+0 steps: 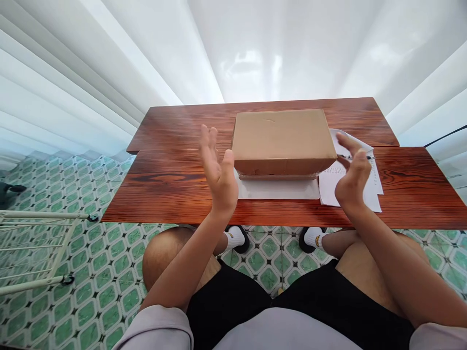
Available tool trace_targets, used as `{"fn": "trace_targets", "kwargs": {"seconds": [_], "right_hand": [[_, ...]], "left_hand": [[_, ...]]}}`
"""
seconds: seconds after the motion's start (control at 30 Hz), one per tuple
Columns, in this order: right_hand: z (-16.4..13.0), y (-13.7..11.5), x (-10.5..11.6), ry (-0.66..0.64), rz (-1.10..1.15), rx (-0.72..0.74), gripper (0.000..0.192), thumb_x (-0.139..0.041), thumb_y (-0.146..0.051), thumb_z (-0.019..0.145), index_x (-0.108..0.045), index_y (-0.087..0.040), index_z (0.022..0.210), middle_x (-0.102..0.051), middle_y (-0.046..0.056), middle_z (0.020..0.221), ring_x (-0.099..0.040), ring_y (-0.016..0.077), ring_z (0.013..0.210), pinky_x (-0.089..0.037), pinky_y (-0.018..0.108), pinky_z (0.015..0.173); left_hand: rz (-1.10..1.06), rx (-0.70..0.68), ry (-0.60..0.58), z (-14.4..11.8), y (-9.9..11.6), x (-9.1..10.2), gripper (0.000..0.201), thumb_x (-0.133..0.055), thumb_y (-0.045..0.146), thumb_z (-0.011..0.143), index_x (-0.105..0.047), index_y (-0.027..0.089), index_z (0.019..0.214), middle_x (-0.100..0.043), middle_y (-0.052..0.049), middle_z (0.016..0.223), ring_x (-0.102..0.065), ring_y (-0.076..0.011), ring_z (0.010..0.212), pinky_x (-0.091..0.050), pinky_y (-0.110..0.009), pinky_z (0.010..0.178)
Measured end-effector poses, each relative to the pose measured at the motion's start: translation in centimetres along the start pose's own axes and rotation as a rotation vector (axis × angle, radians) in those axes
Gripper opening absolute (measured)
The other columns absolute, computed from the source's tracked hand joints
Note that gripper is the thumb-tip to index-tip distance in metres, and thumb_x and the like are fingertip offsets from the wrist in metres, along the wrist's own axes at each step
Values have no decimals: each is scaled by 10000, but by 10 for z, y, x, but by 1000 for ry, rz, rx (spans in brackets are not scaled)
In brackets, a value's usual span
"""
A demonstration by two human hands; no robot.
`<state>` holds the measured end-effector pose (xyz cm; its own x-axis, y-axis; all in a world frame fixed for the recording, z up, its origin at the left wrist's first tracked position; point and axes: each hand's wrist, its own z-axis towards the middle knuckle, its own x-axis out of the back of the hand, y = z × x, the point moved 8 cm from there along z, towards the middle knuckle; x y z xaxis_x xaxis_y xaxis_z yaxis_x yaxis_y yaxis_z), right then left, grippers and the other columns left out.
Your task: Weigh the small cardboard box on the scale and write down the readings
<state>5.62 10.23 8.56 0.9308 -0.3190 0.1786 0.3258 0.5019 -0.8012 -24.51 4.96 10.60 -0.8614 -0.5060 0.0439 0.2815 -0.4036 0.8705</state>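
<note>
Both hands are raised above the near edge of the table (175, 204), one at each side of a closed box (282, 141), and neither touches it. Left hand (217, 165) stands upright with the palm turned toward the box, fingers straight and held loosely together, thumb apart from them; it grips nothing. It hangs just beside the box's left end, with a narrow gap of wood showing between thumb and cardboard. Right hand (352, 172) is also empty, fingers slightly curled and parted, palm facing the box's right end, near it but apart.

The box is plain brown cardboard, lid down, lying flat near the middle of the red-brown wooden table. Under its near edge lies a white sheet (277, 190), which sticks out toward the person. To the right of the box lies printed paper (333, 182), partly behind the right hand, with a pen (368, 157) on it just past the fingers.

Below the table edge the person's bare knees, black shorts and white socks show over a floor (91, 272) of green and white tiles. A white rack (36, 248) stands on the floor at the left. White curtains (91, 73) hang behind the table.
</note>
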Motion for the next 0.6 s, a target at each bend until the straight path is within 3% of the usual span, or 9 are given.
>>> {"fn": "trace_targets", "kwargs": {"seconds": [0.1,0.2,0.3,0.4,0.5,0.6], "right_hand": [[-4,-25,17,199,-123,233,431,-276,-471,1065,-589,-233,887,-596,96,919,-611,260,932,-510,446,814],[-15,-49,14,171,-133,445,347,-320,-387,1056,-413,-244,753,-427,24,687,-485,211,685,-405,409,687],[-31,-70,-7,-60,-68,621,292,-370,-263,1024,-394,-232,734,-408,-4,632,-404,169,597,-334,367,611],[-52,-83,-38,-369,-45,687,280,-433,-241,980,-429,-236,700,-482,-2,611,-401,163,572,-325,363,570],[-69,-86,-68,-622,-61,609,378,-507,-425,982,-469,-280,635,-501,23,583,-449,204,574,-352,407,544],[-90,-93,-99,-883,-86,598,424,-574,-516,967,-507,-309,604,-508,51,577,-498,258,600,-380,448,537]], "left_hand": [[55,-79,47,-2,31,7,620,-491,526,992,-274,390,1557,-279,50,1669,-148,-237,1582,-136,-424,1315],[39,-149,47,-7,63,12,588,-519,486,993,-324,391,1539,-344,51,1634,-171,-274,1576,-169,-465,1319],[-14,-355,-62,-11,100,10,496,-569,340,985,-464,456,1456,-557,71,1457,-429,-273,1462,-323,-498,1278],[-17,-496,-293,-17,127,-6,396,-519,224,989,-592,391,1340,-722,49,1209,-651,-254,1218,-534,-474,1112],[-21,-654,-570,-36,143,-32,293,-450,174,1004,-683,327,1096,-758,34,1110,-704,-200,1092,-594,-366,975],[-112,-801,-726,-64,148,-55,218,-581,210,946,-689,366,838,-751,79,982,-715,-161,971,-588,-284,868]]}}
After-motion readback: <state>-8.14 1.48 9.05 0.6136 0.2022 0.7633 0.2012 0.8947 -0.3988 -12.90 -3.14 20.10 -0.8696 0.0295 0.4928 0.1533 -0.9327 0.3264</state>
